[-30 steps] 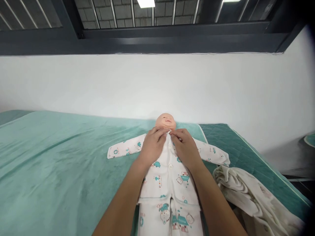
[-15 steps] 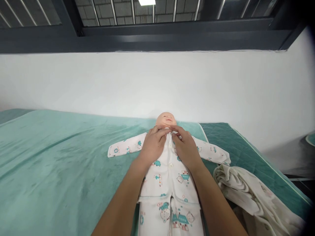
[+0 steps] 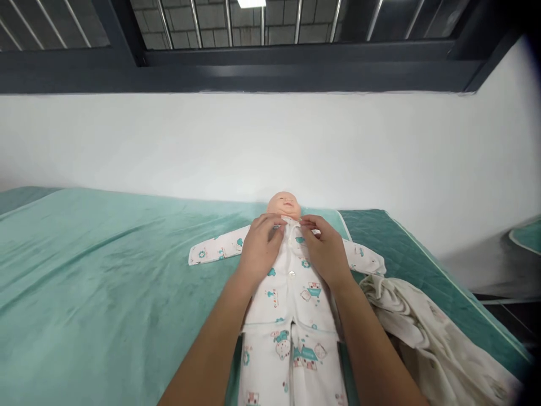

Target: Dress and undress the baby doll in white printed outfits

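Observation:
A baby doll [image 3: 283,204] lies face up, its head close to the wall. It wears a white printed jacket [image 3: 291,304] with a button showing on the front, and matching trousers [image 3: 268,366]. Both sleeves stretch out sideways. At the collar, the thumb and fingers of my left hand [image 3: 260,248] pinch the jacket's left edge below the doll's chin. Opposite it, my right hand [image 3: 325,248] pinches the right side of the collar. Between the fingertips the neckline shows; the cloth inside each pinch is mostly hidden.
A light green sheet [image 3: 105,293] covers the surface, with a darker green quilted cover [image 3: 376,228] on the right. A crumpled cream cloth [image 3: 435,332] lies by my right forearm. Behind stands a white wall [image 3: 211,146] beneath a dark window frame [image 3: 253,70].
My hands, whose fingertips nearly met at the collar, have drawn slightly apart, the right one moving rightward. More of the neckline shows between them. The view has shifted slightly.

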A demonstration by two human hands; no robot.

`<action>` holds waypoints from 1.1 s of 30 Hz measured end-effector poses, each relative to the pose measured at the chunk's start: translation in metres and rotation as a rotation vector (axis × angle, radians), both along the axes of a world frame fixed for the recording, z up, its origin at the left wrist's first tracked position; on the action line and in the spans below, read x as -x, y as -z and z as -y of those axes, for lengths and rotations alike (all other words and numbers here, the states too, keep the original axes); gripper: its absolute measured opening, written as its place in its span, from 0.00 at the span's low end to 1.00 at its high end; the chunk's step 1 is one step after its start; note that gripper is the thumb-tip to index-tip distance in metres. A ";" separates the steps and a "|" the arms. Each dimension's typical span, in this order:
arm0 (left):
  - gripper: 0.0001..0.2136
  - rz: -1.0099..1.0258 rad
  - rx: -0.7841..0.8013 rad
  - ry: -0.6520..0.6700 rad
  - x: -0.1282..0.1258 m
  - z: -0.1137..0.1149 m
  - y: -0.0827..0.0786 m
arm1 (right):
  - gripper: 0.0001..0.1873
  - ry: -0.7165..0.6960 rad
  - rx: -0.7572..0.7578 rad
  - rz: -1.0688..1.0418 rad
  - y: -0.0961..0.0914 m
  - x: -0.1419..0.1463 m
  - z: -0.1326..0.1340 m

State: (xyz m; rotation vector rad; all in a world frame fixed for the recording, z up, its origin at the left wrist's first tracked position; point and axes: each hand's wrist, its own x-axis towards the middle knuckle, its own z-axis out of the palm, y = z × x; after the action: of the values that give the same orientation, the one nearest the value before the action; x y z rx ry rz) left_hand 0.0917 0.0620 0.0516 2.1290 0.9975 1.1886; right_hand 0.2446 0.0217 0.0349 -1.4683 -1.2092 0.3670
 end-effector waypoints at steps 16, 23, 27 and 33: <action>0.10 0.016 0.055 0.063 0.017 0.025 0.012 | 0.10 -0.076 -0.210 0.014 0.017 0.016 0.049; 0.09 0.083 0.216 0.097 0.020 0.025 0.010 | 0.11 -0.093 -0.152 0.049 0.013 0.018 0.050; 0.08 0.099 0.224 0.099 0.019 0.025 0.010 | 0.12 -0.090 -0.160 0.061 0.013 0.019 0.051; 0.07 0.091 0.226 0.086 0.019 0.026 0.008 | 0.13 -0.105 -0.170 0.109 0.012 0.018 0.051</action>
State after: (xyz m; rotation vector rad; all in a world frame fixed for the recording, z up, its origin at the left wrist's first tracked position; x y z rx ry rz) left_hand 0.0731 0.0357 0.0437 1.9051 0.9427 1.0676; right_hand 0.2265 -0.0294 0.0226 -1.2954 -1.3747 0.2503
